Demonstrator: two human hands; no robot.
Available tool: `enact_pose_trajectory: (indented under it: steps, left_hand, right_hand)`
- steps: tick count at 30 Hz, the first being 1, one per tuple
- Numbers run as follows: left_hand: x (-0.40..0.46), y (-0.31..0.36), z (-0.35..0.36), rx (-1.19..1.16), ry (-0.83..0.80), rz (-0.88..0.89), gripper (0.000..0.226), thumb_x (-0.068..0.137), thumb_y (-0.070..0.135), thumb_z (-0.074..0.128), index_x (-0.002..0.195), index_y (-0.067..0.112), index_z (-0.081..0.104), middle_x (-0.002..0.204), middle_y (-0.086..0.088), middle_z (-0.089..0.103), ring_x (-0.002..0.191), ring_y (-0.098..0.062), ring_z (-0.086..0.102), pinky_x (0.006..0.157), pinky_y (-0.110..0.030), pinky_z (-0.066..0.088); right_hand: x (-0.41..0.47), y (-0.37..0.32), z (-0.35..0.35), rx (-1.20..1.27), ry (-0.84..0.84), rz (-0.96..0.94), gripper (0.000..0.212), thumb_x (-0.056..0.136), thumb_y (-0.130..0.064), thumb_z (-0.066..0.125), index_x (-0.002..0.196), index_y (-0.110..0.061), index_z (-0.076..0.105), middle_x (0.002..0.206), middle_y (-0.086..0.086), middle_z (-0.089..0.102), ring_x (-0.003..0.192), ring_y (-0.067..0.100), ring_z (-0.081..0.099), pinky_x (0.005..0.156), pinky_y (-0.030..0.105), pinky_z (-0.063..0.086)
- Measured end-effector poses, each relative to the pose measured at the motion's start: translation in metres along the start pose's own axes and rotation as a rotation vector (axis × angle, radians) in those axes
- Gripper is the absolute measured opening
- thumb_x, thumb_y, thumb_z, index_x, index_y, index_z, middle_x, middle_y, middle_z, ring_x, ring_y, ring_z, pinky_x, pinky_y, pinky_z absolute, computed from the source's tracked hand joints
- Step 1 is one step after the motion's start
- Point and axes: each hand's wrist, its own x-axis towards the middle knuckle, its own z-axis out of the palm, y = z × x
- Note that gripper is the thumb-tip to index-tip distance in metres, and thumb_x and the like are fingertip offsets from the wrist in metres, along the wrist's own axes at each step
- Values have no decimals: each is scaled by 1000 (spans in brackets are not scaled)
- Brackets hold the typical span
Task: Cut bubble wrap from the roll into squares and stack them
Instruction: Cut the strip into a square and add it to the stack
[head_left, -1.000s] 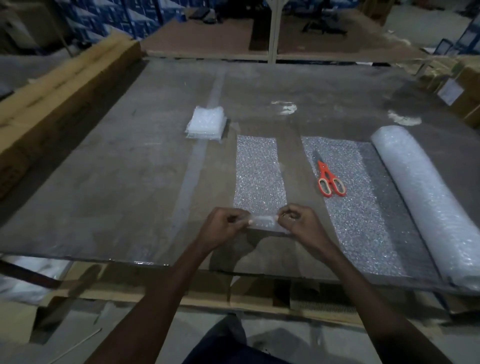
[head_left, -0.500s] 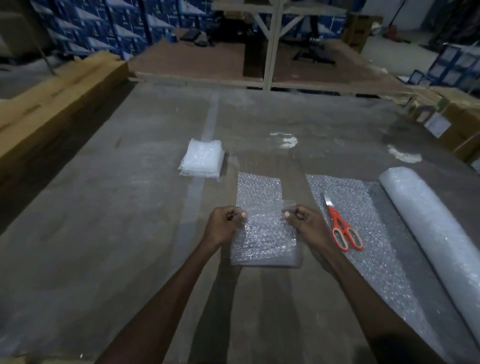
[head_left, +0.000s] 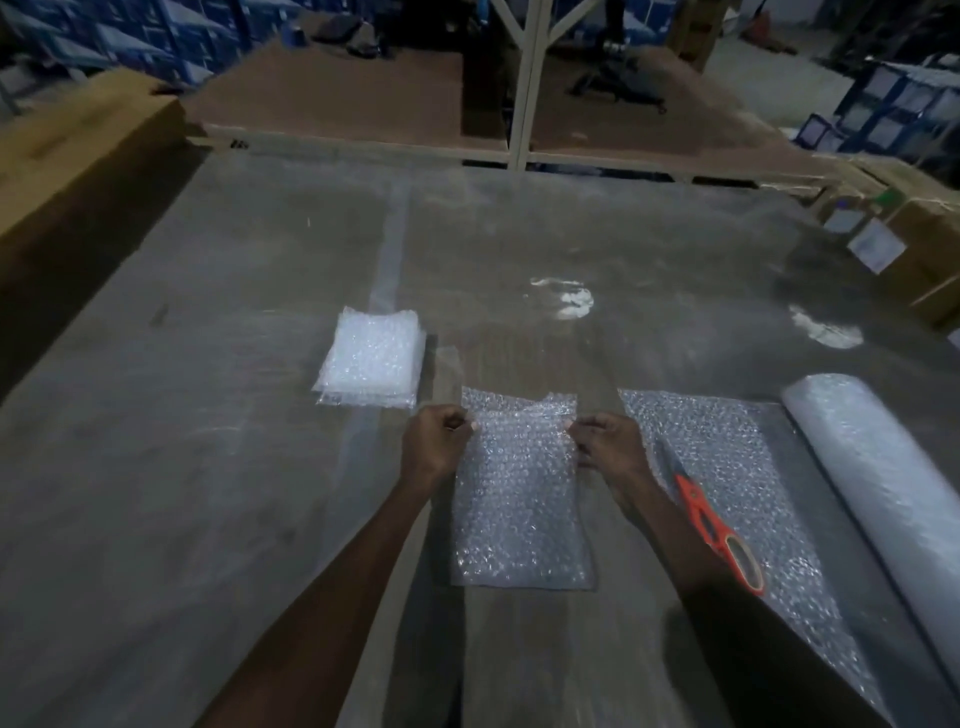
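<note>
Head view: clear bubble-wrap strip (head_left: 519, 493) pinched by both hands (head_left: 439, 441) (head_left: 608, 447); white square stack (head_left: 371, 358) begun, large grey roll (head_left: 878, 483) remaining.

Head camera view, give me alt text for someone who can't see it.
A person's left hand and right hand pinch a folded bubble wrap strip on a grey table. A stack of squares lies beyond; orange scissors rest on unrolled wrap beside the roll.

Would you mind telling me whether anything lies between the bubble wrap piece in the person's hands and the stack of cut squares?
Nothing visible does. The left hand and right hand pinch the strip at its far fold; only bare table separates it from the stack, far-left. The scissors lie to the right.
</note>
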Motion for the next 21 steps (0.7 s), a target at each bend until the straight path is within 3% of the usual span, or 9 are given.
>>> enact_pose_trajectory:
  steps: [6, 8, 11, 13, 16, 18, 21]
  left_hand:
    - [24, 0, 7, 126, 48, -22, 9, 86, 19, 78, 92, 13, 79, 85, 7, 72, 76, -7, 66, 60, -5, 40]
    - [26, -1, 10, 156, 52, -19, 9, 87, 23, 77, 93, 16, 79, 88, 5, 75, 78, -8, 67, 65, -13, 44]
    - [25, 0, 14, 244, 79, 7, 6, 90, 23, 74, 90, 18, 76, 86, 2, 75, 75, -13, 67, 68, -24, 48]
    - [22, 1, 15, 315, 100, 41, 8, 91, 22, 71, 95, 16, 71, 87, -1, 72, 75, -17, 65, 66, -28, 48]
    - [11, 3, 15, 433, 119, 144, 29, 92, 25, 69, 119, 14, 65, 110, -6, 66, 91, -24, 63, 75, -35, 53]
    - [-2, 2, 17, 473, 101, 205, 40, 93, 25, 67, 130, 13, 60, 125, -9, 60, 106, -27, 59, 85, -40, 53]
    - [-30, -2, 23, 517, 42, 339, 39, 92, 18, 67, 129, 8, 60, 127, -14, 62, 111, -32, 59, 91, -42, 50]
  right_hand:
    - [37, 12, 5, -131, -7, -6, 8, 81, -25, 84, 80, -20, 77, 63, -7, 70, 55, 8, 61, 64, 32, 52]
    - [42, 13, 6, -206, 6, -23, 15, 72, -39, 85, 77, -27, 78, 64, -9, 72, 57, 10, 62, 62, 36, 53]
    - [46, 13, 5, -312, 16, -71, 27, 57, -61, 74, 80, -46, 75, 70, -14, 74, 70, 17, 70, 73, 45, 59]
    - [43, 10, 7, -350, 45, -109, 28, 57, -62, 73, 81, -47, 72, 69, -18, 72, 72, 16, 71, 74, 42, 59]
    - [26, 1, 11, -450, 146, -173, 19, 71, -45, 78, 80, -33, 68, 71, -16, 69, 75, 16, 69, 75, 37, 56]
    - [9, 0, 14, -548, 195, -243, 18, 83, -39, 77, 95, -28, 69, 90, -11, 71, 88, 19, 69, 79, 37, 55]
    - [-22, 4, 24, -687, 146, -369, 40, 94, -38, 68, 130, -21, 62, 125, 1, 67, 106, 22, 66, 88, 38, 54]
